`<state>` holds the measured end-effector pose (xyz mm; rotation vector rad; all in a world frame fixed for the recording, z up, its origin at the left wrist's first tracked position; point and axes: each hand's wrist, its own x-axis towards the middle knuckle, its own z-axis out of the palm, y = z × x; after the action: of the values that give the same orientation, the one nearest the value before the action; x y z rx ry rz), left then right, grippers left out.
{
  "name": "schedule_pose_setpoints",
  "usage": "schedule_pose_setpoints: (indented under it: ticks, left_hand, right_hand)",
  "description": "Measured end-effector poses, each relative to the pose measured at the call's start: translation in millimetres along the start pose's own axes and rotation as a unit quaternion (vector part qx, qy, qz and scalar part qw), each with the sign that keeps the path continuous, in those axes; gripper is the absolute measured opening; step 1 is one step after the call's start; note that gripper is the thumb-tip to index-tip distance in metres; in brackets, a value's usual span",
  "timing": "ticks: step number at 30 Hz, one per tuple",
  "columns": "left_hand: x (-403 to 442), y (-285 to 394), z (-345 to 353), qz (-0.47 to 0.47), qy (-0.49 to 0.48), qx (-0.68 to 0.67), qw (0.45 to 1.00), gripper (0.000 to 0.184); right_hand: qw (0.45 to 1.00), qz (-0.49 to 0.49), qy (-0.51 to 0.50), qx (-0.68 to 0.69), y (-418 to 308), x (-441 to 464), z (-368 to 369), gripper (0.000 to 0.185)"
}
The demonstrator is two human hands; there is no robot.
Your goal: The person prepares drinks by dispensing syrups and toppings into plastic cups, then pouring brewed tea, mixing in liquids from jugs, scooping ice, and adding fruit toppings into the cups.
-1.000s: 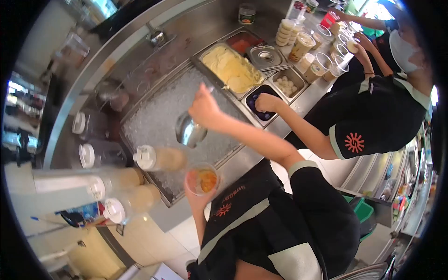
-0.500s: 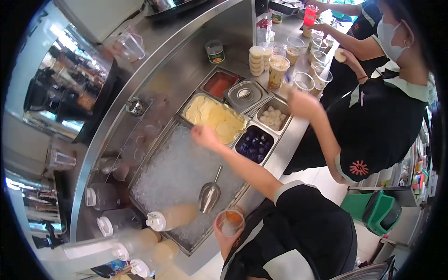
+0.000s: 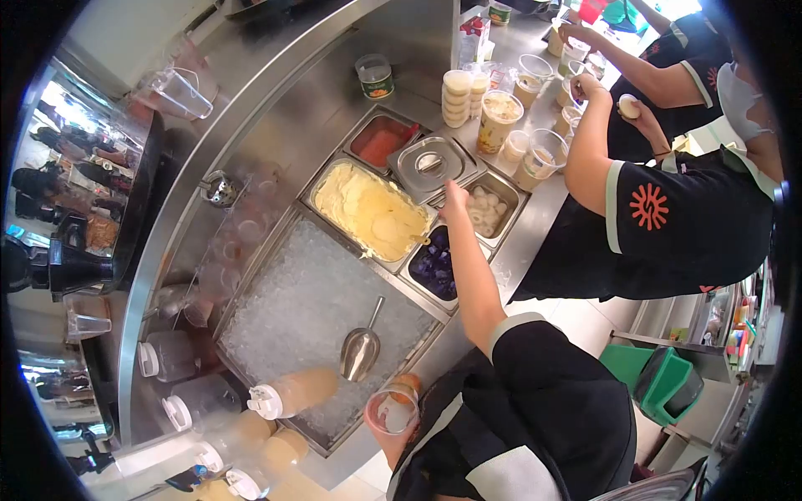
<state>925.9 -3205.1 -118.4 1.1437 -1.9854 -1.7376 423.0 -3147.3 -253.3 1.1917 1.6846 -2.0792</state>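
My left hand (image 3: 386, 440), low in the view, wraps round a clear plastic cup (image 3: 393, 412) with something pale inside and orange showing at its rim side. My right hand (image 3: 455, 200) reaches over the topping pans with its fingers closed; what they hold, if anything, is hidden. It is over the edge between the metal lid (image 3: 428, 163) and the pan of white pieces (image 3: 488, 213). Beneath the forearm lies the pan of dark purple cubes (image 3: 432, 265). Left of it is the pan of pale yellow cream (image 3: 368, 209), with a small yellowish tip (image 3: 419, 240) at its edge.
An ice bin (image 3: 284, 292) holds a metal scoop (image 3: 361, 351). White-capped bottles (image 3: 292, 392) stand at its lower left. Stacked small tubs (image 3: 457, 98) and filled cups (image 3: 499, 121) line the far counter. Co-workers (image 3: 685, 217) work at the upper right. A red pan (image 3: 380, 142) sits behind the cream.
My right hand has moved right, from above the cream pan to beside the lid. My left hand still holds the cup. The nearest co-worker's arm has moved farther along the counter. The view has shifted slightly.
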Motion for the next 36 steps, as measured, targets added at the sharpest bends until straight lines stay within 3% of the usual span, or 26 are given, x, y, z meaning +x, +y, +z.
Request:
schedule_pose_setpoints:
  ticks: [1, 4, 5, 8, 10, 12, 18, 24, 28, 30, 32, 33, 34, 36]
  left_hand:
    - [-1, 1, -1, 0.0, 0.003, 0.0, 1.0, 0.093]
    - [-2, 3, 1, -0.002, 0.013, -0.004, 1.0, 0.094]
    - [-2, 4, 2, -0.002, 0.015, -0.006, 1.0, 0.094]
    - [-6, 5, 3, -0.005, 0.026, -0.01, 1.0, 0.094]
    - [-6, 6, 3, -0.006, 0.026, -0.009, 1.0, 0.094]
    - [-6, 4, 2, -0.01, 0.015, 0.003, 1.0, 0.095]
    - [-5, 2, -1, -0.019, -0.001, 0.024, 1.0, 0.097]
    - [-3, 0, -1, -0.041, 0.004, 0.004, 0.999, 0.097]
    - [-3, 0, -3, -0.04, -0.002, 0.007, 0.999, 0.097]
    - [-3, 0, -1, -0.041, 0.004, 0.009, 0.999, 0.098]
    - [-2, -1, 0, -0.042, 0.006, 0.009, 0.999, 0.098]
    - [-2, -2, -2, -0.043, 0.005, 0.013, 0.999, 0.098]
    - [-2, -1, -3, -0.043, 0.005, 0.015, 0.999, 0.098]
    - [-2, 2, 0, -0.034, 0.009, -0.007, 0.999, 0.096]
  right_hand:
    - [1.0, 0.002, -0.003, -0.001, 2, -1, 2, 0.063]
    - [0.989, -0.051, 0.131, -0.035, 5, 5, 10, 0.064]
    - [0.977, -0.109, 0.178, -0.032, 6, 2, 12, 0.062]
    - [0.979, -0.104, 0.111, -0.137, -10, -24, -15, 0.056]
    - [0.983, -0.109, 0.091, -0.115, -12, -33, -17, 0.048]
    - [0.968, -0.17, 0.116, -0.143, -7, -26, -17, 0.041]
    - [0.956, -0.134, 0.142, -0.219, -13, -39, -11, 0.032]
    - [0.948, -0.197, 0.208, -0.141, -18, -46, 11, 0.035]
    - [0.968, -0.204, 0.144, 0.005, -23, -50, 21, 0.046]
    - [0.964, -0.205, 0.169, -0.013, -17, -31, 25, 0.047]
    - [0.962, -0.233, 0.131, 0.053, -10, -5, 26, 0.048]
    - [0.966, -0.227, 0.071, 0.104, -27, -39, 25, 0.048]
    - [0.971, -0.228, 0.039, 0.058, -33, -38, 30, 0.047]
    - [0.973, -0.212, -0.019, 0.09, -35, -25, 57, 0.044]
